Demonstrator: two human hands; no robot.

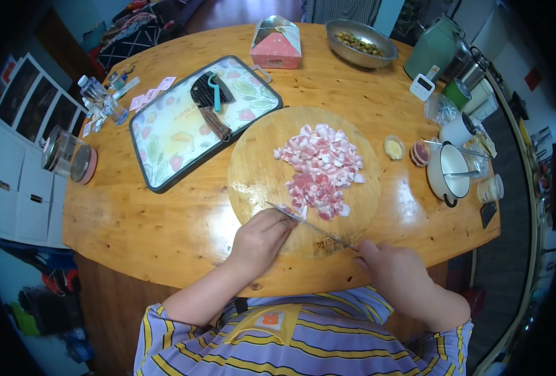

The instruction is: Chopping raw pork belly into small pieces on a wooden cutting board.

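My right hand (393, 265) grips a kitchen knife (322, 230) by its handle, which the fingers hide. The thin blade slants up and left across the near part of a round wooden cutting board (254, 174). My left hand (261, 237) rests at the board's near-left edge, its fingers curled close against the blade. They press on a piece of meat, mostly hidden under them. Small meat slices (285, 208) lie right at the blade's far side. Beyond them, a heap of diced, fatty raw meat (325, 160) covers the middle right of the board.
A patterned cutting board (165, 141) at the left carries a cleaver (214, 122) and a turquoise peeler (216, 96). Right of the round board stand a small tub (394, 147) and a white enamel pot (440, 176). A metal bowl (353, 51) and a pink box (275, 51) stand behind.
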